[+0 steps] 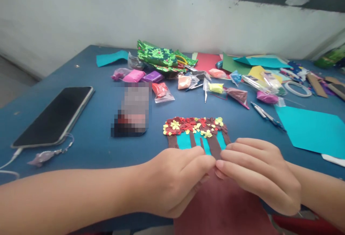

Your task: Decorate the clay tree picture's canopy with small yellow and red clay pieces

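Note:
A small clay picture (196, 132) lies on the blue table (102, 145): brown trunks on a teal card, topped with red and yellow clay flowers. My left hand (175, 181) and my right hand (258, 174) meet just below it, fingers curled, fingertips pinched together over its lower brown part. What the fingertips pinch is hidden. Under my hands lies a dark red sheet (223, 209).
A black phone (55, 114) with a white cable lies at the left. Several bags of coloured clay (161, 91), a green clay piece (159, 57), coloured paper sheets (312, 129), a tape roll (298, 88) and a pen (265, 114) crowd the far and right side. A white wall stands behind.

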